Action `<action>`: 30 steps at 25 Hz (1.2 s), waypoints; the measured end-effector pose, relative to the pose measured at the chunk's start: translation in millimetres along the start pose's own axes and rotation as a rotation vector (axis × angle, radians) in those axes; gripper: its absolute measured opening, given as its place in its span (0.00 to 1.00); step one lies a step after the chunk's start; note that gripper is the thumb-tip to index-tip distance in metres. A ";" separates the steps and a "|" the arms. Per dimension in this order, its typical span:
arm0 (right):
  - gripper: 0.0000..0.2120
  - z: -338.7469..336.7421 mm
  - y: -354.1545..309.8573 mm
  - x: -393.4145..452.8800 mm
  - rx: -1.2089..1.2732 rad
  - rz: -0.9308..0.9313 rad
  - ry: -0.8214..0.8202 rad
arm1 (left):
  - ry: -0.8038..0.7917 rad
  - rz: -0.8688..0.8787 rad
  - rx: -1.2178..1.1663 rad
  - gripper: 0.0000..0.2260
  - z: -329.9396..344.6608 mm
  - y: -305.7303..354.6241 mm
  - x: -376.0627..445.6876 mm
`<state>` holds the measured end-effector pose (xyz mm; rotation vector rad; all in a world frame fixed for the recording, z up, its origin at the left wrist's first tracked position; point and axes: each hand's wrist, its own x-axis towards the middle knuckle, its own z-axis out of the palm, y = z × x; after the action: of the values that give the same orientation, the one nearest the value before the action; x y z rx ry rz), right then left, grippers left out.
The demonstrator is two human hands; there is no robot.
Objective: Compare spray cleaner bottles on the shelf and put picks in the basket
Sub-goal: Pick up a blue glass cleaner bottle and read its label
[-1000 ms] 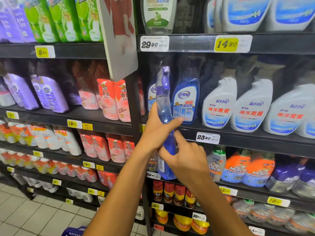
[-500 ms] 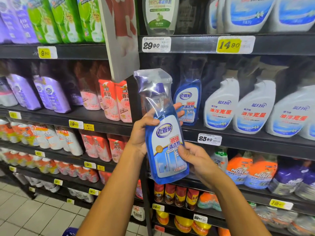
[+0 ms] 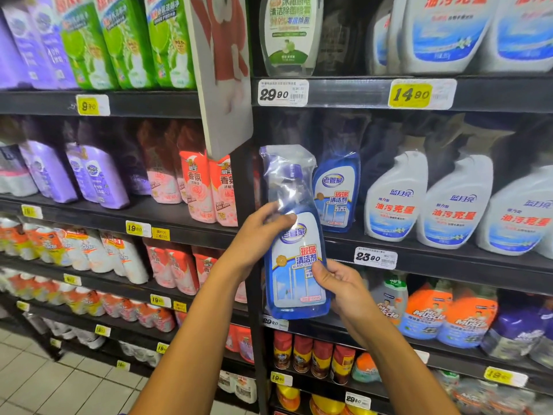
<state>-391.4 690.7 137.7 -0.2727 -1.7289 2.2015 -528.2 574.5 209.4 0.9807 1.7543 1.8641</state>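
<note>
I hold a blue glass-cleaner spray bottle (image 3: 294, 265) in front of the shelf, its label facing me and its spray head wrapped in clear plastic. My left hand (image 3: 260, 232) grips the bottle's neck from the left, thumb across the front. My right hand (image 3: 338, 283) grips its lower right side, thumb on the label. A matching blue bottle (image 3: 336, 193) stands on the shelf (image 3: 449, 265) just behind. White spray bottles (image 3: 395, 199) with blue labels stand to its right. The basket is not in view.
A cardboard sign (image 3: 224, 70) sticks out from the upright post at the upper middle. Purple, pink and orange refill pouches (image 3: 98, 178) fill the left shelves. Orange spray bottles (image 3: 428, 313) and red cans (image 3: 302, 351) stand on lower shelves. Tiled floor (image 3: 45, 381) lies at the lower left.
The bottle has turned from edge-on to label facing me and come off the shelf toward me. My right hand slid down to its lower side; my left hand stays on the neck.
</note>
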 end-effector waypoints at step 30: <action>0.12 9.4 -49.5 145.1 -0.819 -0.218 0.333 | 0.279 0.198 0.302 0.26 -2.1 9.0 96.5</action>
<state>-522.5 746.2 195.3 -0.5640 -2.2264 1.1238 -593.2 639.9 239.3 1.0769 2.2267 1.9719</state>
